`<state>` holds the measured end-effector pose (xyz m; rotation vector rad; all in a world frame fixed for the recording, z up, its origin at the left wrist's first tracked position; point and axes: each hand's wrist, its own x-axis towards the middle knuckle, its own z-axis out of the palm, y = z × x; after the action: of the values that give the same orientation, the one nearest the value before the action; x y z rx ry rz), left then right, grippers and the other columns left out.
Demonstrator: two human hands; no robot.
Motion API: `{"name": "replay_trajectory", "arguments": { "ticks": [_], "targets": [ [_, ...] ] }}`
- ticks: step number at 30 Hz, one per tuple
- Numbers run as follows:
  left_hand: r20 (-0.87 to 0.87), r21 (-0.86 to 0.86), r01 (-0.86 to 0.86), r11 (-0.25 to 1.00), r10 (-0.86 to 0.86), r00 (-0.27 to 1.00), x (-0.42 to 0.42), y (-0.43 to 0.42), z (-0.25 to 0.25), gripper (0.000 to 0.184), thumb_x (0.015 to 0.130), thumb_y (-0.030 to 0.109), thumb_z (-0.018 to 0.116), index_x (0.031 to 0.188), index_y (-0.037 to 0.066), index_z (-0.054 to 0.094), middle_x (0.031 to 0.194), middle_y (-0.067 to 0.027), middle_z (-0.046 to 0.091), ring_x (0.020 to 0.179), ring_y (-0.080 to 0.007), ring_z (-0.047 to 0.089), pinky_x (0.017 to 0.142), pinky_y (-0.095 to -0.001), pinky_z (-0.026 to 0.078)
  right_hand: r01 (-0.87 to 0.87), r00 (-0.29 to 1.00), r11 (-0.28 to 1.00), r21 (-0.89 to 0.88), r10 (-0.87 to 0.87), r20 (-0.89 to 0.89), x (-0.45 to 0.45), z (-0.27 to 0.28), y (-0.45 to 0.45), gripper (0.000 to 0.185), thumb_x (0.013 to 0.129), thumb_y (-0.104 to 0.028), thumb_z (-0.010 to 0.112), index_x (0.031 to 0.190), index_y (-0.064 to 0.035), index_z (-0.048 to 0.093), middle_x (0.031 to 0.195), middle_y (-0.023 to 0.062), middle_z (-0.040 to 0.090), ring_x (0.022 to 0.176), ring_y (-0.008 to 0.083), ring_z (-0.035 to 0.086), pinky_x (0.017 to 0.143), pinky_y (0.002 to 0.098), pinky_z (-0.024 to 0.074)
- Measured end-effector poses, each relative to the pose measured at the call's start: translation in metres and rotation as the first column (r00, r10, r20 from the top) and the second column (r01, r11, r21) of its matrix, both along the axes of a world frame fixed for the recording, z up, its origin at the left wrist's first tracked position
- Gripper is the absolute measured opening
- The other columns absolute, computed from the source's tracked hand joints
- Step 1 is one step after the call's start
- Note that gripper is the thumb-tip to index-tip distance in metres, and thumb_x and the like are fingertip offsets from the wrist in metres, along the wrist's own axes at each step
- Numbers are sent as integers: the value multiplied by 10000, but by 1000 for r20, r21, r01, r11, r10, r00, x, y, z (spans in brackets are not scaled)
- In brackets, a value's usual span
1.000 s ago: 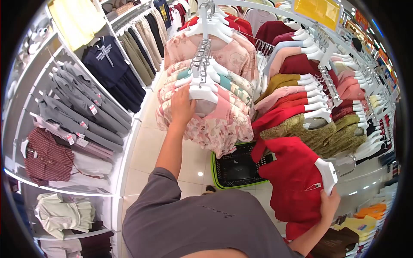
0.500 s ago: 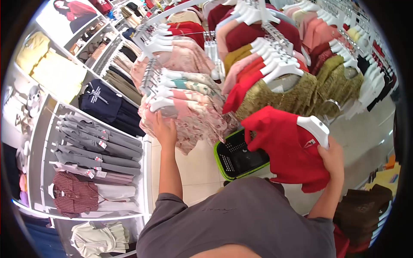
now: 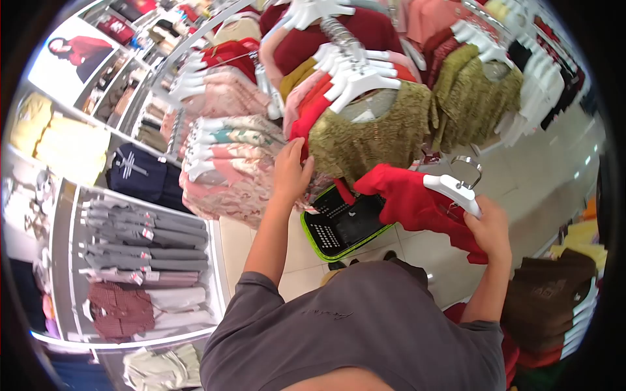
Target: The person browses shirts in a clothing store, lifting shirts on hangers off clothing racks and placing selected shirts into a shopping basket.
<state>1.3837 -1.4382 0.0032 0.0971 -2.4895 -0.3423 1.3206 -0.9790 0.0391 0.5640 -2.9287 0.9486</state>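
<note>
In the head view, my right hand (image 3: 490, 229) is closed around one end of a white hanger (image 3: 450, 190). From that hanger a red top (image 3: 407, 199) hangs tilted, with its metal hook pointing up and away. My left hand (image 3: 291, 173) reaches forward to the rack, fingers extended and thumb apart. Its fingertips are at the edge of a red garment (image 3: 304, 128) hanging behind an olive textured top (image 3: 368, 133); whether they touch it I cannot tell. Left of that hand hang pink floral blouses (image 3: 228, 179) on white hangers.
A black shopping basket with a green rim (image 3: 317, 249) stands on the tiled floor below the rack. White shelving with folded grey trousers (image 3: 143, 228) runs along the left. Brown tops (image 3: 551, 300) hang at the lower right. More olive tops (image 3: 479, 91) hang farther right.
My left hand has moved right from the pink floral blouses to the red and olive garments. The red top in my right hand has turned and tilted. The view has shifted right.
</note>
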Motion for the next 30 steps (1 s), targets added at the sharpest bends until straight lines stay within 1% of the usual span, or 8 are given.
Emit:
{"name": "replay_trajectory", "arguments": {
  "ticks": [5, 9, 12, 14, 15, 17, 24, 30],
  "targets": [
    [99, -16, 84, 996, -82, 992, -84, 23, 10, 529, 831, 204, 666, 1293, -10, 521, 1266, -228, 572, 1169, -391, 547, 980, -450, 452, 153, 987, 986, -71, -149, 58, 22, -9, 38, 208, 754, -188, 625, 880, -24, 605, 820, 191, 627, 794, 400, 598, 711, 479, 462],
    [227, -67, -75, 995, 88, 970, -132, 27, 9, 611, 809, 281, 690, 1331, 22, 508, 1245, -227, 584, 1134, -404, 567, 953, -471, 466, 270, 963, 961, -56, -270, 22, 43, -13, 70, 205, 751, -189, 625, 869, -21, 606, 815, 193, 626, 786, 400, 598, 710, 480, 462],
    [236, -87, -56, 995, 75, 969, -155, 31, 14, 541, 811, 308, 676, 1240, 5, 544, 1181, -245, 609, 1061, -416, 599, 896, -485, 482, 353, 934, 932, -83, -346, 89, 52, -13, 87, 237, 738, -182, 652, 887, -1, 616, 840, 208, 614, 800, 405, 592, 710, 460, 459],
    [448, -11, -142, 990, 132, 884, -163, 36, 19, 444, 814, 337, 652, 1077, -12, 576, 1063, -268, 637, 971, -425, 623, 829, -501, 484, 352, 936, 934, -68, -353, -5, 55, -19, 97, 206, 744, -186, 635, 854, -15, 607, 815, 204, 625, 784, 411, 594, 712, 489, 460],
    [452, -13, -134, 991, 126, 883, -166, 37, 18, 444, 814, 337, 652, 1077, -12, 576, 1063, -268, 637, 971, -425, 623, 829, -501, 484, 360, 933, 931, -68, -361, 0, 56, -20, 101, 206, 744, -186, 635, 854, -15, 607, 815, 204, 625, 784, 411, 594, 712, 489, 460],
    [445, 28, -119, 992, 95, 891, -170, 36, 16, 396, 817, 354, 634, 934, -18, 568, 943, -273, 651, 893, -435, 631, 774, -513, 475, 378, 924, 921, -93, -381, -21, 55, -23, 104, 203, 749, -187, 635, 850, -13, 607, 815, 208, 622, 785, 416, 590, 709, 494, 455],
    [285, 127, -60, 990, 21, 958, -160, 35, 23, 373, 820, 310, 624, 986, -24, 617, 793, -249, 660, 775, -410, 654, 708, -478, 490, 363, 931, 926, -98, -365, -2, 41, -17, 111, 223, 754, -195, 644, 859, -3, 603, 826, 212, 618, 800, 420, 584, 712, 493, 449],
    [351, 148, -70, 986, 14, 936, -129, 53, 75, 340, 813, 267, 638, 969, -34, 632, 769, -242, 664, 754, -358, 669, 699, -441, 495, 357, 934, 928, -103, -358, 14, 24, -12, 99, 228, 764, -195, 648, 876, -1, 605, 835, 211, 612, 810, 415, 579, 719, 473, 446]
  ]
}}
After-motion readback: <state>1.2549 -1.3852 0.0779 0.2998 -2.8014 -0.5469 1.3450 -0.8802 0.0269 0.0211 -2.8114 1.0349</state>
